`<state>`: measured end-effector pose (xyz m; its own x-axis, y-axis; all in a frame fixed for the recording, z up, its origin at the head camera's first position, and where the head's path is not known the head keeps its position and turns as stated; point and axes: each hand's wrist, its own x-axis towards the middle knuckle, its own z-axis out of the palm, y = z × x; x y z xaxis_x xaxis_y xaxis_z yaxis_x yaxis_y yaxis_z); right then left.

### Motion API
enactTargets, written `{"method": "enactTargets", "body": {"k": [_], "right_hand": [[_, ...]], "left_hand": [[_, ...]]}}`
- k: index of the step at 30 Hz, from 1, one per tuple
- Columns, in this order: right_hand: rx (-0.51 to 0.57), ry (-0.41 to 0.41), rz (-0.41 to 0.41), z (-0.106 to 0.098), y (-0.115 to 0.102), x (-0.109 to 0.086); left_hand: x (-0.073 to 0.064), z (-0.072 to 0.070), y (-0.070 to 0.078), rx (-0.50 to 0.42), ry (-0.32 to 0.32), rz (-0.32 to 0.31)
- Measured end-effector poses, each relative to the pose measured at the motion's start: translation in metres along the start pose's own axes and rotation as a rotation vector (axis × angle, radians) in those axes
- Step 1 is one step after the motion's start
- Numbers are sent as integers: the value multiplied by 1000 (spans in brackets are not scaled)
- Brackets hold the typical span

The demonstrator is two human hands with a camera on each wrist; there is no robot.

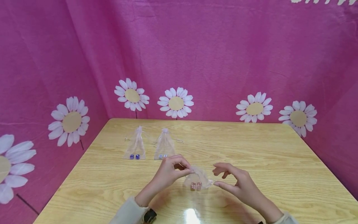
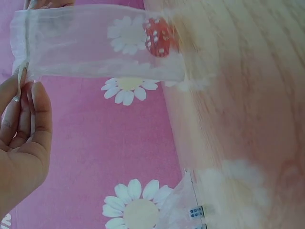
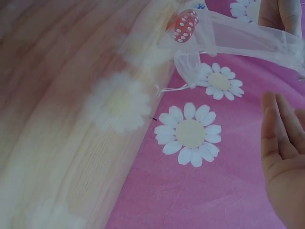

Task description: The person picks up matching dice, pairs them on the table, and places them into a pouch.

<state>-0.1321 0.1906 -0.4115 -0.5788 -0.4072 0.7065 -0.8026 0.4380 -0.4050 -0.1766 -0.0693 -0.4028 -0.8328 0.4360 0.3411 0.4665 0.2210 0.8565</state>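
Observation:
My left hand point(image 1: 170, 170) pinches the gathered mouth edge of a sheer white drawstring pouch point(image 1: 193, 178) between thumb and fingers. Two red dice point(image 1: 196, 186) with white dots lie in the pouch's bottom. In the left wrist view the pouch point(image 2: 95, 45) hangs stretched from the left fingertips point(image 2: 38, 93). To the pouch's right, my right hand point(image 1: 240, 183) has thumb and fingers spread apart. Its thumb tip is close to the pouch's right edge; whether it touches is hard to tell. Straight right fingers point(image 3: 274, 129) show near the mouth in the right wrist view.
Two more sheer drawstring pouches lie flat farther back on the wooden table point(image 1: 251, 146). One pouch point(image 1: 137, 141) contains two dark blue dice point(image 1: 134, 156), the other point(image 1: 165, 143) two pale dice point(image 1: 162, 156). Pink cloth point(image 1: 212, 62) with daisies surrounds the table.

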Motion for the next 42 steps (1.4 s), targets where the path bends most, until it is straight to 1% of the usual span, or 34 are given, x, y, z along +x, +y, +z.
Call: {"method": "enactTargets", "body": {"k": [2, 5, 7, 10, 12, 15, 17, 20, 22, 24, 27, 30, 33, 37, 39, 42], "right_hand": [[23, -29, -27, 2, -1, 0], [50, -47, -55, 4, -2, 1], [51, -44, -52, 5, -2, 2], [31, -25, -20, 5, -2, 4], [17, -21, 19, 3, -2, 5], [4, -23, 63, 1, -1, 6], [-4, -19, 82, -1, -1, 7], [-7, 8, 79, -1, 0, 7], [-4, 25, 71, 0, 0, 6], [4, 32, 64, 1, 0, 6], [14, 27, 56, 2, 1, 5], [21, 25, 51, 3, 1, 5], [19, 29, 47, 2, 1, 6], [8, 37, 42, 1, 0, 9], [3, 31, 48, 0, 0, 10], [3, 24, 56, -1, -1, 12]], "left_hand": [[0, 0, 1, 1, 2, 6], [-1, -2, 4, 17, -2, 5], [-2, -5, 6, 42, -3, 6], [-5, -11, 12, 56, 7, -6], [-7, -16, 16, 58, 32, -35], [-9, -21, 18, 48, 63, -116], [-11, -21, 17, 60, 65, -174], [-13, -17, 14, 93, 35, -230], [-15, -14, 13, 115, 10, -234], [-16, -11, 13, 112, -7, -230], [-17, -8, 15, 93, -12, -231], [-17, -8, 16, 97, 1, -242], [-17, -9, 17, 111, 8, -231], [-17, -8, 19, 110, -12, -220], [-18, -9, 19, 99, -23, -233], [-18, -11, 18, 106, -24, -241]]}}
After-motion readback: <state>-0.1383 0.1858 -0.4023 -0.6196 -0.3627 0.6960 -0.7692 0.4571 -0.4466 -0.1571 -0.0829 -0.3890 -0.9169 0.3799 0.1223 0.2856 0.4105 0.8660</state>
